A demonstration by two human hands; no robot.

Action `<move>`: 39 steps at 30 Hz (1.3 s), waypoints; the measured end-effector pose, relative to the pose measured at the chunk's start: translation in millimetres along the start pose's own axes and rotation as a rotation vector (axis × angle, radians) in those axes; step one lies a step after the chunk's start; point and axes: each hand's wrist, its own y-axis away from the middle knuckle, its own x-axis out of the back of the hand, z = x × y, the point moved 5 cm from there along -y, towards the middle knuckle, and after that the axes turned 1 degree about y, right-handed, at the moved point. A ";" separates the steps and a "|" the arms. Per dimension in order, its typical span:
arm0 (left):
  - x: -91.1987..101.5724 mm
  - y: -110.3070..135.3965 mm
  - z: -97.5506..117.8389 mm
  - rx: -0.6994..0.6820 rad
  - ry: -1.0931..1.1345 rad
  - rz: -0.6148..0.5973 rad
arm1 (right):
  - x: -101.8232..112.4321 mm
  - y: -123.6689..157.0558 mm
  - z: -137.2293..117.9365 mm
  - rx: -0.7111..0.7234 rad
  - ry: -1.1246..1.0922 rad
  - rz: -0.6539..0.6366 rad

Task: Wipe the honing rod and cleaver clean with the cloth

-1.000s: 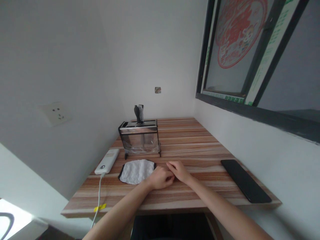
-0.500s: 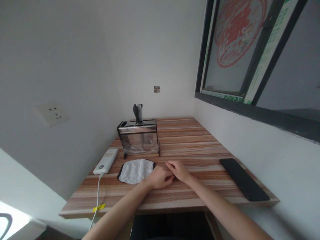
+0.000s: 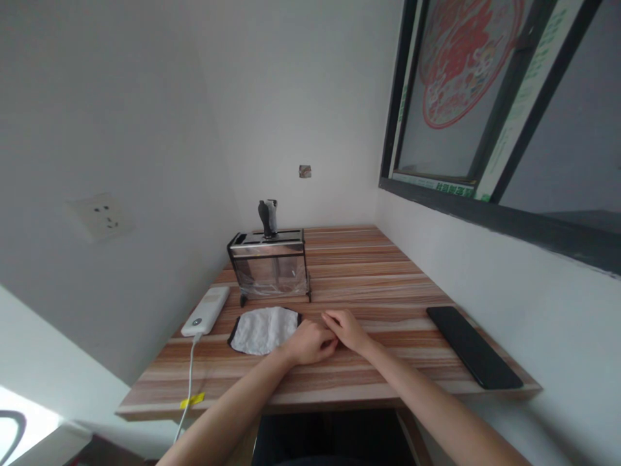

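On the near middle of the table, my left hand (image 3: 312, 341) rests closed, its fingers curled in. My right hand (image 3: 348, 330) touches it from the right, fingers bent and lying over the left knuckles. Nothing shows in either hand. A white cloth pad with black edging (image 3: 264, 331) lies flat just left of my left hand, whose wrist overlaps its corner. Behind the cloth stands a knife holder (image 3: 272, 272) with clear sides and a metal top. Black handles (image 3: 266, 219) stick up out of it, one partly wrapped in plastic.
A white power bank (image 3: 206, 312) with a cable (image 3: 190, 375) lies at the left of the wood-grain table (image 3: 359, 272). Yellow tape (image 3: 193, 400) sticks to the front edge. A black phone (image 3: 473, 346) lies at the right, near the wall under a window (image 3: 456, 149).
The view has shifted very slightly. My hands and the things on the table keep their places.
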 end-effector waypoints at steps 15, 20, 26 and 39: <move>-3.3 0.3 -1.7 -0.004 -0.017 0.009 | -0.6 -0.2 -0.3 0.004 -0.005 -0.005; -1.7 0.0 -0.7 -0.009 -0.015 0.011 | -0.1 0.0 -1.4 0.004 -0.009 -0.010; -2.2 0.5 -0.6 -0.014 -0.015 0.021 | -0.2 0.0 -0.2 0.007 -0.008 -0.008; -1.8 0.2 -0.4 -0.013 -0.021 0.019 | -0.2 -0.2 0.4 0.008 0.000 -0.007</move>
